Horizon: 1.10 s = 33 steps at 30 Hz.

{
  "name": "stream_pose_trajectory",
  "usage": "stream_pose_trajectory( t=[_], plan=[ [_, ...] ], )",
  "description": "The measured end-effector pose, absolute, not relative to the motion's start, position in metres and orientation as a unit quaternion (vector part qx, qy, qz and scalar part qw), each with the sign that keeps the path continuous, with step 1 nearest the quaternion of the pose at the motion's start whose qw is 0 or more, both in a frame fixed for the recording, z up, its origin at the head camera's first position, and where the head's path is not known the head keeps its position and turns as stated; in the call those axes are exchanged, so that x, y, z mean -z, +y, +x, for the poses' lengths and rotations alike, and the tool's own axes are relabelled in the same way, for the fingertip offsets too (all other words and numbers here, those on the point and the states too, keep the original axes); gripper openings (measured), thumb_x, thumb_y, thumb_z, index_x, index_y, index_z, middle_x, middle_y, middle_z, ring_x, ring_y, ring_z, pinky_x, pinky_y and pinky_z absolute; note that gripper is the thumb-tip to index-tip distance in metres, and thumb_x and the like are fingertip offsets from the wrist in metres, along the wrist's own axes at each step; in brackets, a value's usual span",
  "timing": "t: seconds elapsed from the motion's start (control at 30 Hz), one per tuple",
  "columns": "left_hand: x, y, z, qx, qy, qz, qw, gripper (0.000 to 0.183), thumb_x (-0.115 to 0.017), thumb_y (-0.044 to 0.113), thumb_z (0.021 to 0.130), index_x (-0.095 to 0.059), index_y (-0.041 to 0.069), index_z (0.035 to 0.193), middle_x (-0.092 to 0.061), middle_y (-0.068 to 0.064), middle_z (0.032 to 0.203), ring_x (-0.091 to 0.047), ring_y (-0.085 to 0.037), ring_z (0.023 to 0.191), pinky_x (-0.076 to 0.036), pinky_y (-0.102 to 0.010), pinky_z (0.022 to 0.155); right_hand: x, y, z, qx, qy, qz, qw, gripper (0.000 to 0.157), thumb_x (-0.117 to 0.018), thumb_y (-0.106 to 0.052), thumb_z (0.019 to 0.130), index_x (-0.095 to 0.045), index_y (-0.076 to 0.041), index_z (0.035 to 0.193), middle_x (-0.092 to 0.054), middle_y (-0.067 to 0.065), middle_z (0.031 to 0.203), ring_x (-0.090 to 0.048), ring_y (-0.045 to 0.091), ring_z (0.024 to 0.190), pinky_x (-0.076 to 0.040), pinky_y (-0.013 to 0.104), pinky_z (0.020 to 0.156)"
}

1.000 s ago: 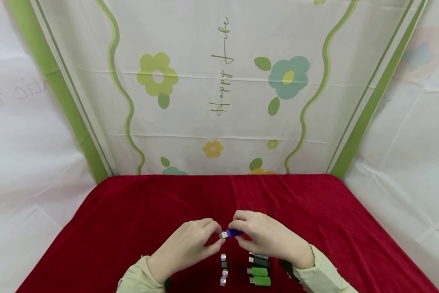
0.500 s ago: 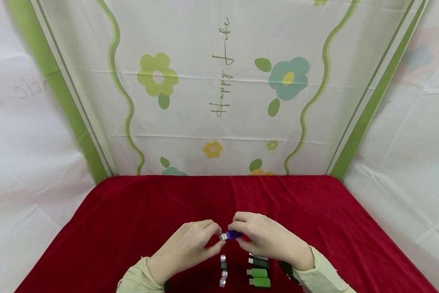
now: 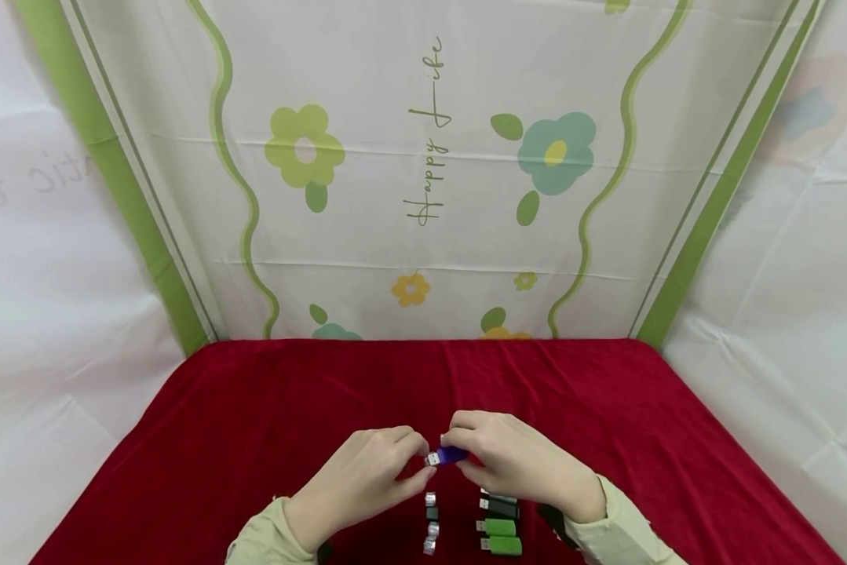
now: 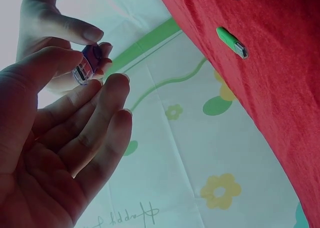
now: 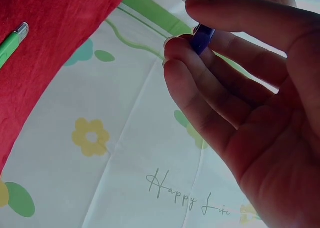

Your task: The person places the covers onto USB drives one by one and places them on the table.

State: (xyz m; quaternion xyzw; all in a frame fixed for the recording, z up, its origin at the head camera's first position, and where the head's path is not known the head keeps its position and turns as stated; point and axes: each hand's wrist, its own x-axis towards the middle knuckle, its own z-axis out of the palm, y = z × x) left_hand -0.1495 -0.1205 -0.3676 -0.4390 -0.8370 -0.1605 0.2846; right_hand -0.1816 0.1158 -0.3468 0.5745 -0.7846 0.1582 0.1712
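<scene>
A purple USB flash drive (image 3: 453,455) is held between the thumb and fingers of my right hand (image 3: 511,457), its metal plug pointing left. My left hand (image 3: 359,479) pinches a clear cap (image 4: 80,77) at the plug end; the left wrist view shows the cap round the plug. How far on it sits is hard to tell. In the right wrist view the fingers partly cover the purple body (image 5: 202,39). Below the hands lie two green USB flash drives (image 3: 499,527) and a black one (image 3: 502,508), plugs facing left. Another above is partly hidden by the right hand.
Several small caps (image 3: 431,530), mostly clear with a dark one among them, stand in a column left of the drives. A red cloth (image 3: 310,384) covers the table. White printed curtains (image 3: 423,251) rise behind and on both sides.
Both hands and the purple flash drive stay almost in place. Everything has shifted very slightly down in the head view, backdrop included.
</scene>
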Motion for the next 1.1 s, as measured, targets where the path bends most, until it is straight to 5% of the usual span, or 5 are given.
stream_pose_trajectory(
  t=[1.1],
  plan=[
    [0.3678,-0.1207,-0.1485,0.153,-0.835,-0.441,0.291,0.015,-0.078,0.019,0.081,-0.064,0.014,0.082,-0.054,0.01,0.071,-0.032,0.004,0.054,-0.026,-0.006,0.049,0.3474,0.1127,-0.1798,-0.153,-0.785,0.572,0.18,0.022,-0.074,0.002,0.076,-0.068,-0.012,0.093,-0.056,-0.007,0.086,-0.046,-0.001,0.07,-0.04,0.007,0.066]
  ],
)
